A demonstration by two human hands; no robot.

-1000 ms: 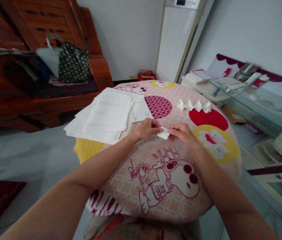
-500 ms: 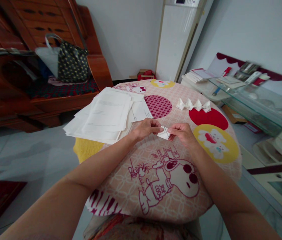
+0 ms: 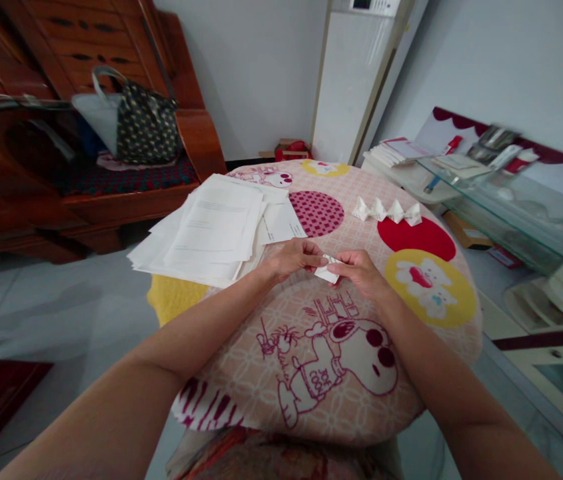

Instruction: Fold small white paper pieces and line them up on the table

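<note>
My left hand (image 3: 294, 257) and my right hand (image 3: 360, 270) meet over the middle of the round table, both pinched on a small folded piece of white paper (image 3: 328, 271) held between them just above the cloth. The fingers of both hands are pressed together on it and hide most of it. A thick, loose stack of white paper sheets (image 3: 211, 230) lies just to the left of my left hand. A row of several small folded white paper pieces (image 3: 388, 211) sits further back on the right side of the table.
The table wears a pink cartoon-print cloth (image 3: 331, 360). A wooden bench with a dark patterned handbag (image 3: 144, 127) stands at the back left. A glass-topped cabinet (image 3: 521, 200) with books and small items lines the right. A tall white appliance (image 3: 351, 80) stands against the back wall.
My right hand has slid a little left, closer to my left hand, so less of the folded paper shows between them. The stack and the folded pieces have not moved.
</note>
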